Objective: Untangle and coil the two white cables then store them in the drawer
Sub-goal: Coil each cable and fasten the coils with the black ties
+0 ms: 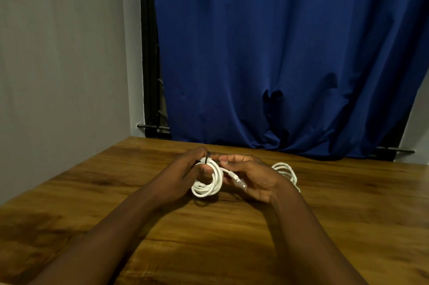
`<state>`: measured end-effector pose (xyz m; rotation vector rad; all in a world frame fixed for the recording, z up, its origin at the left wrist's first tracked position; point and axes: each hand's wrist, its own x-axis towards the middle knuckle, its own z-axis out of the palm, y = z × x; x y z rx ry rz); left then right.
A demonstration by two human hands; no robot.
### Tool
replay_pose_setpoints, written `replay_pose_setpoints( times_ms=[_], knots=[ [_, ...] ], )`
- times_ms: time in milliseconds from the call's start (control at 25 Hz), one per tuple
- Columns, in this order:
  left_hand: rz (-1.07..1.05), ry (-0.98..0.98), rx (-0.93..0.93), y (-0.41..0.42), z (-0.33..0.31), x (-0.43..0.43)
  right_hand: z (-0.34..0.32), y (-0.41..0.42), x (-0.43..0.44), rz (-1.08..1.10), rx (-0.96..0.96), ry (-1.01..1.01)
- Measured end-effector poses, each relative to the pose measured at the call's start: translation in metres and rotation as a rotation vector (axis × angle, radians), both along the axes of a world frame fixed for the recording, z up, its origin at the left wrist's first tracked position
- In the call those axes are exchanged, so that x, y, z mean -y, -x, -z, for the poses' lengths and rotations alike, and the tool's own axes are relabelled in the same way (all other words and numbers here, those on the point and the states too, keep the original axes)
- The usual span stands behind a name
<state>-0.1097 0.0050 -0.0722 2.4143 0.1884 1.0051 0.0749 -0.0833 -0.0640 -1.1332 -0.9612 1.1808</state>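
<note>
A coiled white cable (207, 186) hangs just above the wooden table (162, 226), held between both hands. My left hand (185, 173) grips the coil at its top, where a thin black tie (207, 159) wraps the loops. My right hand (250, 178) pinches the tie's end with its fingertips, and the cable's clear plug (238, 180) lies across its palm. A second white cable coil (286, 172) lies on the table just behind my right hand, partly hidden by it. No drawer is in view.
A blue curtain (278, 52) hangs behind the table's far edge, with a black window frame (151, 64) at its left. A grey wall (65, 64) borders the table's left side.
</note>
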Motion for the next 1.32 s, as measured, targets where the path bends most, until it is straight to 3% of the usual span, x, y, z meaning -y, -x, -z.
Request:
replay_pose_setpoints(
  times_ms=[200,440,720,1320],
  knots=[
    [-0.038,-0.145,0.030,0.000,-0.001,0.000,-0.001,0.008,-0.007,0.048,0.005,-0.043],
    [-0.053,-0.072,0.092,0.001,0.001,-0.004,-0.001,0.025,-0.014,0.280,0.205,-0.160],
    [0.019,0.158,0.035,0.000,0.001,-0.001,-0.004,0.023,-0.004,0.173,0.288,-0.271],
    [0.111,0.256,-0.049,0.005,-0.002,0.004,-0.002,0.030,0.001,0.064,0.352,-0.278]
  ],
)
